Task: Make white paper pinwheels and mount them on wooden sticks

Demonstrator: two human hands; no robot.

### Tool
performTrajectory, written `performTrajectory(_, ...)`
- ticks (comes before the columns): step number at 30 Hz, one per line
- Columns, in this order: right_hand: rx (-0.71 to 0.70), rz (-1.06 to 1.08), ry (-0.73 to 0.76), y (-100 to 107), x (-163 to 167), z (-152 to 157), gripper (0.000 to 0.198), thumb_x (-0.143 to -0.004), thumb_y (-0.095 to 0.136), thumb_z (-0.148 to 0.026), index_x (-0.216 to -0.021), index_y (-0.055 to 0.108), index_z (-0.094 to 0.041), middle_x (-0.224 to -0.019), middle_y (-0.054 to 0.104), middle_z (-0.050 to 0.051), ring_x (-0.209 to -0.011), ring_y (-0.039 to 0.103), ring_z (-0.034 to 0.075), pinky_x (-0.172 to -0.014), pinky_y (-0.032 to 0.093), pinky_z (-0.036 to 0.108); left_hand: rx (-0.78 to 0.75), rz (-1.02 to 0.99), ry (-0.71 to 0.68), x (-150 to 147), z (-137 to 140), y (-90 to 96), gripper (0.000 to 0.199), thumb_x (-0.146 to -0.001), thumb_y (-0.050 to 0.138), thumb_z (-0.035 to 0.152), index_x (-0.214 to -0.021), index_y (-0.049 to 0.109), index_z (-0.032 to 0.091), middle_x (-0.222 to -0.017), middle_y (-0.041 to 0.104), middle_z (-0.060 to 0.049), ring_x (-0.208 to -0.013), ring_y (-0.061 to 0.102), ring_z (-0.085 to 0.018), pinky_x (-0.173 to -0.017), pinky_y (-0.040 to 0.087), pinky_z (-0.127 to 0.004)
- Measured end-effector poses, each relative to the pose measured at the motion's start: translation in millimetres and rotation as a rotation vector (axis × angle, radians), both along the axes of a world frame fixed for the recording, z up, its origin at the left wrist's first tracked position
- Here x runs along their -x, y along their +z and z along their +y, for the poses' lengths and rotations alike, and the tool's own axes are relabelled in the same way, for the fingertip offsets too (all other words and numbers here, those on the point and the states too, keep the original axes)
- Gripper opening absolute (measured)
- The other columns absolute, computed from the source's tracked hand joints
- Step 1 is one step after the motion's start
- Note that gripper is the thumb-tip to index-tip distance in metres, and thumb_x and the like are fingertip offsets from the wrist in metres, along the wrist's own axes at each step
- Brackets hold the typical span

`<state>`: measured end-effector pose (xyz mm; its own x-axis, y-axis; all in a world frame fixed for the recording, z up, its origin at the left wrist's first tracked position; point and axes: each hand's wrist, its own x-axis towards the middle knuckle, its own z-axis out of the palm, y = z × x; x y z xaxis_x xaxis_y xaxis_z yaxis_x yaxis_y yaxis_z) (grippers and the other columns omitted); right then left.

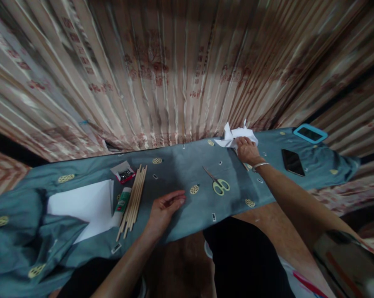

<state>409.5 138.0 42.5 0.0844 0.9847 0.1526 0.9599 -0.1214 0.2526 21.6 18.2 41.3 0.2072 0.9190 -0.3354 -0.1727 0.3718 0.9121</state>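
Observation:
My right hand (pixel 248 151), with a bangle at the wrist, is at the far side of the cloth-covered surface. Its fingers are curled over a white paper pinwheel (pixel 229 135) with folded, pointed blades. A thin wooden stick (pixel 245 166) shows below that hand; its upper part is hidden. My left hand (pixel 166 207) rests on the cloth with nothing in it, its fingers loosely stretched out and the thumb a little apart. Between the hands lie scissors (pixel 219 185) with yellow-green handles, their blades pointing away to the left.
Left of my left hand lie several wooden sticks (pixel 133 203), a glue stick (pixel 122 205), a small open box (pixel 124 171) of dark metal pieces and white paper sheets (pixel 84 203). A phone (pixel 293 162) and a blue-framed device (pixel 310 133) lie at the right. Pleated curtains (pixel 174 74) hang behind.

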Motion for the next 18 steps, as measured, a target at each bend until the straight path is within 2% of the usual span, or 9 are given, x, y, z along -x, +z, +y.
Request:
performTrajectory(6, 0.043, 0.005, -0.013, -13, -8, 7, 0.047, -0.091, 0.031, -0.016, -0.132, 0.054, -0.010, -0.143, 0.051, 0.020, -0.132, 0.040, 0.034, -0.100, 0.036, 0.051, 0.019, -0.021, 0.002, 1, 1, 1.5, 0.041, -0.049, 0.088, 0.037, -0.084, 0.079, 0.019, -0.083, 0.078, -0.008, -0.083, 0.070, -0.022, -0.085, 0.051, -0.033)
performTrajectory(9, 0.031, 0.005, -0.011, -16, -8, 7, 0.049, -0.089, 0.034, -0.017, -0.134, 0.053, -0.012, -0.142, 0.052, 0.020, -0.132, 0.040, 0.035, -0.100, 0.036, 0.054, 0.020, -0.023, -0.001, 2, 1, 2.5, 0.041, -0.050, 0.088, 0.037, -0.085, 0.079, 0.019, -0.084, 0.078, -0.008, -0.084, 0.070, -0.022, -0.086, 0.051, -0.033)
performTrajectory(12, 0.004, 0.008, -0.016, -13, -4, 6, 0.052, -0.088, 0.036, -0.017, -0.137, 0.050, -0.013, -0.142, 0.052, 0.020, -0.134, 0.039, 0.036, -0.101, 0.035, 0.054, -0.003, -0.021, 0.011, 3, 2, 4.3, 0.042, -0.050, 0.088, 0.038, -0.086, 0.079, 0.019, -0.086, 0.078, -0.008, -0.085, 0.070, -0.023, -0.087, 0.051, -0.034)
performTrajectory(16, -0.026, 0.033, 0.004, -3, 7, -1, 0.051, -0.090, 0.033, -0.019, -0.137, 0.049, -0.008, -0.144, 0.049, 0.021, -0.136, 0.036, 0.036, -0.103, 0.034, 0.054, -0.052, -0.022, 0.049, 10, 2, 7.8, 0.040, -0.054, 0.086, 0.038, -0.089, 0.078, 0.019, -0.090, 0.078, -0.008, -0.089, 0.070, -0.023, -0.091, 0.051, -0.036)
performTrajectory(18, -0.086, 0.064, 0.043, 1, 16, -5, 0.049, -0.091, 0.033, -0.022, -0.134, 0.051, -0.006, -0.142, 0.050, 0.023, -0.135, 0.039, 0.036, -0.103, 0.035, 0.057, -0.092, -0.019, 0.054, 15, 1, 8.0, 0.039, -0.058, 0.084, 0.038, -0.091, 0.078, 0.018, -0.090, 0.078, -0.008, -0.091, 0.070, -0.023, -0.092, 0.051, -0.037)
